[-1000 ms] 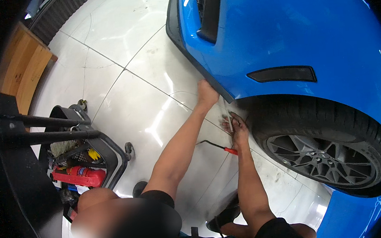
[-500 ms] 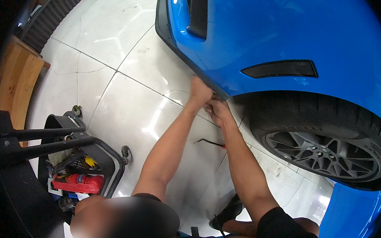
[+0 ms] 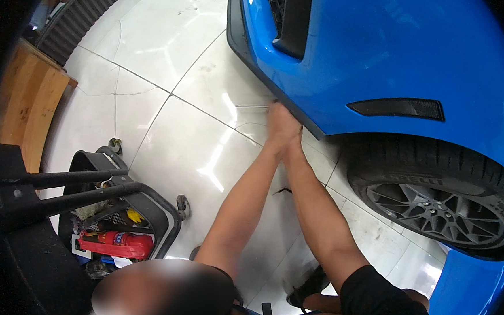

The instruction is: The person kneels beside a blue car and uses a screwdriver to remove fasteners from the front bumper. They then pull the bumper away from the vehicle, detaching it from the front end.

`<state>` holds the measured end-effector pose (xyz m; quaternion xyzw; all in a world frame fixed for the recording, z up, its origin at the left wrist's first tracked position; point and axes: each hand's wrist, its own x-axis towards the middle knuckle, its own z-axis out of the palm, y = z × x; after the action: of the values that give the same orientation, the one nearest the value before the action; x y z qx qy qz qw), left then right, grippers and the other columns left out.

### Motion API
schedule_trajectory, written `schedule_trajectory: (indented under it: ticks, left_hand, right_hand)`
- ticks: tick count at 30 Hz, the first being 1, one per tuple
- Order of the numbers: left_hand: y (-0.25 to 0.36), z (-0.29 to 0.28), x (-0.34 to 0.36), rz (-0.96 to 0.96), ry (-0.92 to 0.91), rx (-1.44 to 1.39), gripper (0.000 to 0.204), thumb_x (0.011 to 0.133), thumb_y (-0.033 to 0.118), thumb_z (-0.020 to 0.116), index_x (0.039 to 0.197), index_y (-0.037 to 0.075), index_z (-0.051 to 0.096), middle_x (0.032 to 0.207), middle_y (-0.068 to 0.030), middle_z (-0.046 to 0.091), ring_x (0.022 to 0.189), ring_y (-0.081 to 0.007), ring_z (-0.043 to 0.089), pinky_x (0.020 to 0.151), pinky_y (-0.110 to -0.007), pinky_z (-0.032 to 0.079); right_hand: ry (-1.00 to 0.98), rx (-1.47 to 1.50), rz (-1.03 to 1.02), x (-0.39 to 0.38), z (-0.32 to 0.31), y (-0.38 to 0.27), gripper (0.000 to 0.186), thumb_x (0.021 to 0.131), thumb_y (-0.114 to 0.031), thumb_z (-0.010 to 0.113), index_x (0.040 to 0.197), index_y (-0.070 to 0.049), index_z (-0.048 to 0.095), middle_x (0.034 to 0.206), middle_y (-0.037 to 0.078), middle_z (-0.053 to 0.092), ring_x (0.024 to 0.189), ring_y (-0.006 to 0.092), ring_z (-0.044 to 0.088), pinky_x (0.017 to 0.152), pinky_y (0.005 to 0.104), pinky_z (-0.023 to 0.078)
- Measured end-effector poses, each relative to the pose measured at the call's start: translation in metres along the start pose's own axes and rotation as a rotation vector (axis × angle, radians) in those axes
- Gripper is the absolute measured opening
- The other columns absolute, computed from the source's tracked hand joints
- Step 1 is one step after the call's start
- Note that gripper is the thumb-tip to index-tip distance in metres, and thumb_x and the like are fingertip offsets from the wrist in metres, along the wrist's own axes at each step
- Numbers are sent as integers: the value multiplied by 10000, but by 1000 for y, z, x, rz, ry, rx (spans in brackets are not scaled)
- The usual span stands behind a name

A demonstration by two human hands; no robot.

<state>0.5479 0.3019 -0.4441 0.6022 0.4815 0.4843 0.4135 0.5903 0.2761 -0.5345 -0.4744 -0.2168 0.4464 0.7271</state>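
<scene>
Both my arms reach forward to the lower edge of the blue car bumper (image 3: 339, 65), just ahead of the front wheel (image 3: 434, 207). My left hand (image 3: 283, 122) is closed at the bumper's dark lower lip (image 3: 270, 84). A thin metal rod (image 3: 252, 105) sticks out leftward from its knuckles. Close against the left wrist is my right hand (image 3: 292, 142); its fingers are hidden behind the left hand and the bumper edge. On the floor below lies a dark bent hook tool (image 3: 283, 190), partly covered by my right forearm.
At the left stands a black wheeled cart (image 3: 150, 189) holding a red case (image 3: 116, 244) and other loose items. A wooden box (image 3: 35, 107) is beyond it. My shoe (image 3: 309, 287) rests on the white tiled floor (image 3: 153, 140), near the wheel.
The view has shifted, so the car and cart sit farther right. My hands have drawn together, the left now covering the right's fingers. The metal rod has come into sight beside the left hand.
</scene>
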Motion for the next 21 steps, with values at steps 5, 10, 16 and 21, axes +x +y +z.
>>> schedule_trajectory:
  ticks: [5,10,16,21]
  left_hand:
    - [15,-2,-11,-87,-110,79,280,774,125,644,1009,-22,683,1036,-283,669,1001,-469,618,851,-478,502]
    - [5,4,-15,-2,-117,63,286,751,123,677,1004,-10,690,1074,-278,657,1039,-471,597,890,-478,489]
    - [-7,10,-15,15,-107,16,285,738,122,698,993,-3,692,1025,-261,676,991,-451,627,858,-469,505]
    - [-12,14,-12,117,-63,-11,276,729,113,705,976,-8,688,962,-235,702,914,-423,667,802,-447,524]
  right_hand:
    - [41,60,1,-4,-9,-4,481,920,-236,647,1332,-43,490,1318,85,552,1200,213,540,1018,367,453]
    - [35,120,18,-15,-22,-20,487,919,-253,650,1334,-50,496,1321,86,555,1206,214,535,1031,369,444]
    - [-66,376,387,-11,-50,-67,538,939,-394,593,1337,-44,502,1309,97,567,1205,217,549,1027,389,461]
    - [-199,474,575,24,-59,-62,492,956,-433,555,1257,-44,576,1256,119,621,1146,238,599,1001,405,500]
